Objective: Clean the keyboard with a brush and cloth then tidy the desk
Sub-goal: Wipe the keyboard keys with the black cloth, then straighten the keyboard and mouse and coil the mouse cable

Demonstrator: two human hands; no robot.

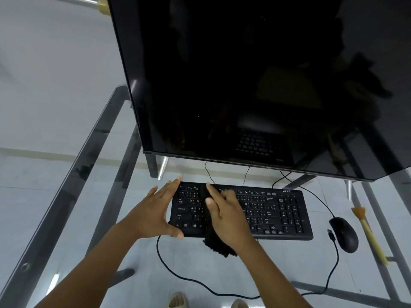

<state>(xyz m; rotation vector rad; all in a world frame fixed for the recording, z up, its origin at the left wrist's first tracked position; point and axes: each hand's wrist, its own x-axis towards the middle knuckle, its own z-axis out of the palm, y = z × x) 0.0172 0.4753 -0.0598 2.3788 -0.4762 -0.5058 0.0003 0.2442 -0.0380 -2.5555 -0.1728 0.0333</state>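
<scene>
A black keyboard (278, 212) lies on the glass desk (66, 196) below the monitor. My left hand (155, 212) braces the keyboard's left end, fingers straight along the far corner and thumb at the near corner. My right hand (224, 216) presses a black cloth (216, 246) onto the left-middle keys, fingers fairly straight; the cloth's tail hangs over the keyboard's near edge. A brush (367, 234) with a pale yellow handle and orange bristles lies on the desk at the far right, untouched.
A large dark monitor (255, 85) looms over the desk's rear. A black mouse (344, 234) sits between keyboard and brush, its cable (331, 274) looping toward me. The keyboard's cable (178, 276) curls across the near glass. Feet in sandals show below.
</scene>
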